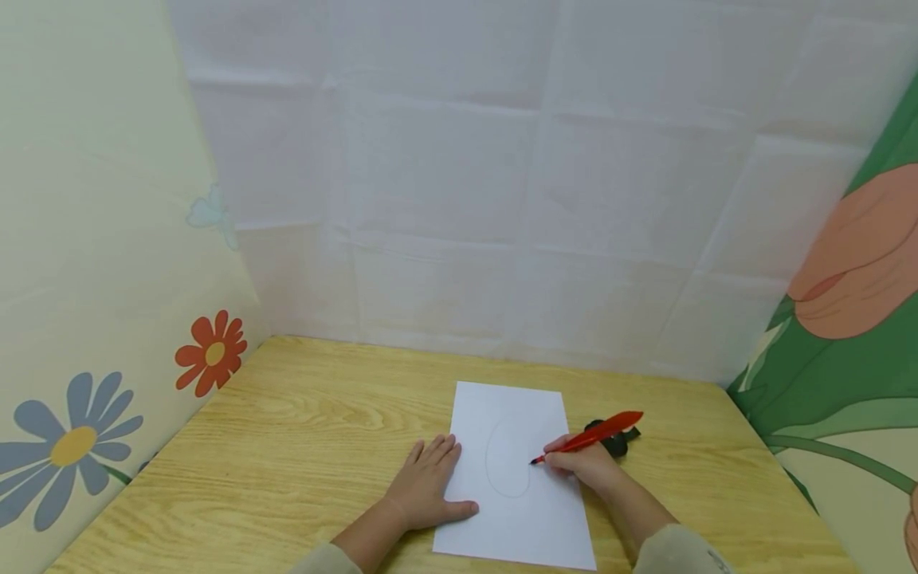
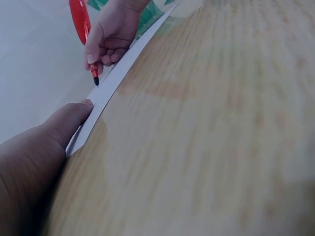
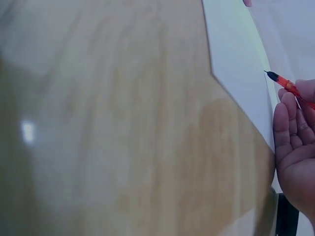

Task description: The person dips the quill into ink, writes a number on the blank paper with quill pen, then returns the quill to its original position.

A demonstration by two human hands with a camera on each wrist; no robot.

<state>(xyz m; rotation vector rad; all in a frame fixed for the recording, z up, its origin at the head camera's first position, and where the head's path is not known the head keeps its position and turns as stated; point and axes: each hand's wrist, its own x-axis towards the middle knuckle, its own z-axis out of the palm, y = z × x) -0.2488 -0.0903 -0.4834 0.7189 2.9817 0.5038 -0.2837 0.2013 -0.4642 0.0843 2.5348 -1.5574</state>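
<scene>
A sheet of white paper (image 1: 512, 530) lies on the wooden table with a faint, elongated curved outline drawn on it. My left hand (image 1: 428, 486) rests flat at the sheet's left edge, fingers extended and thumb over the paper. In the left wrist view the thumb (image 2: 69, 120) lies at the paper's edge. Over the right side of the sheet, my right hand (image 1: 584, 462) pinches a red feather-shaped pen (image 1: 602, 429) between thumb and fingers. Its dark tip is at the drawn line, and the feathery end slants up to the right. The right wrist view shows the pen's black-and-red front part (image 3: 283, 82).
A dark rounded object (image 1: 614, 444) with a short strip sits just beyond my right hand. The wood-grain table (image 1: 323, 414) extends to both sides. A creased white cloth (image 1: 459, 183) hangs behind it, with flower-patterned panels (image 1: 86, 239) at the sides.
</scene>
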